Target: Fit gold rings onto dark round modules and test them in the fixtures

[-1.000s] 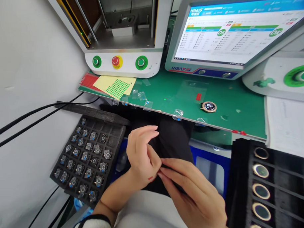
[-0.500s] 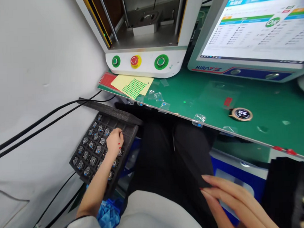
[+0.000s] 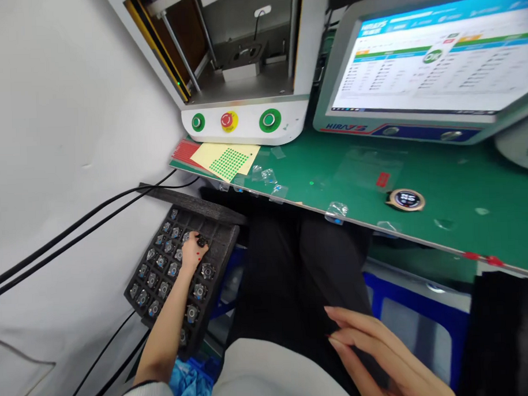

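Note:
My left hand (image 3: 193,256) is over the black foam tray (image 3: 224,245) at the lower left, thumb and fingers closed round a small dark round part (image 3: 202,242) that looks like a watch module. Similar parts with clear film and blue tabs, such as this watch part (image 3: 208,271), sit in the tray's square pockets. Over my lap, at the lower right, hovers my right hand (image 3: 377,347), fingers stretched and slightly apart with nothing between them. On the green bench lies a gold-rimmed watch (image 3: 406,200), its display lit.
A white press machine (image 3: 244,121) with green and red buttons stands at the back, beside a monitor (image 3: 416,83). Sticker sheets (image 3: 228,160) and film scraps (image 3: 268,176) lie along the bench edge. Black cables (image 3: 95,218) cross the left side. Another dark tray (image 3: 494,334) is at the right.
My left hand has spread from a curled grasp in the tray, and a dark round part now shows between its fingers. The view has shifted slightly; my right hand stays stretched out.

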`<state>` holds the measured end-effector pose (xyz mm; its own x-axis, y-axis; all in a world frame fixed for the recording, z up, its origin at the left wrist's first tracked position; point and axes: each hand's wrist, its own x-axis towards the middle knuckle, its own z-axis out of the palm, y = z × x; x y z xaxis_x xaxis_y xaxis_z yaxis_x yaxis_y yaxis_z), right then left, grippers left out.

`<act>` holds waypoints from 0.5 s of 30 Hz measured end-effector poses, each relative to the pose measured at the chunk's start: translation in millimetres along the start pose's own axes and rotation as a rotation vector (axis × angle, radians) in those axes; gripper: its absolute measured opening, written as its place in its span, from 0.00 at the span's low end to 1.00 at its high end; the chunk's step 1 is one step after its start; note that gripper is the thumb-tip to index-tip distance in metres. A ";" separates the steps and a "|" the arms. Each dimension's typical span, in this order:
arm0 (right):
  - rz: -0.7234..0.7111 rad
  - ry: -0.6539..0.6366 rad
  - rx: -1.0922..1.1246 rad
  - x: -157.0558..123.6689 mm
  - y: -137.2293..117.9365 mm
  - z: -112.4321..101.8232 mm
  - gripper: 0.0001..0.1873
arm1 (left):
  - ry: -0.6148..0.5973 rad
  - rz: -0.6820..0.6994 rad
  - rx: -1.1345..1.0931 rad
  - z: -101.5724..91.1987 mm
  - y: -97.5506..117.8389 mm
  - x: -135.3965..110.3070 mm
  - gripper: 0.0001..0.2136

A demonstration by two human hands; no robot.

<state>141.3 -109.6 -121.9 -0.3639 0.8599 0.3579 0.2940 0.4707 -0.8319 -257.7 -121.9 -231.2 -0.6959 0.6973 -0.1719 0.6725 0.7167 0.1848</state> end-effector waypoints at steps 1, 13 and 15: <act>0.019 0.026 0.014 -1.2 0.7 0.0 0.04 | 0.026 0.014 -0.024 -4.1 4.0 -3.8 0.14; 0.417 0.282 0.415 8.9 -5.0 48.1 0.27 | 0.274 1.264 -0.528 -62.2 159.1 -152.9 0.07; 0.411 0.342 0.510 10.7 -11.4 48.9 0.26 | 0.287 1.345 -0.547 -66.3 172.4 -162.2 0.05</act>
<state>90.8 -115.4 -129.4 0.0073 0.9998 0.0176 -0.1308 0.0184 -0.9912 -45.6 -112.3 -107.3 0.2897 0.7452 0.6006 0.7067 -0.5897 0.3909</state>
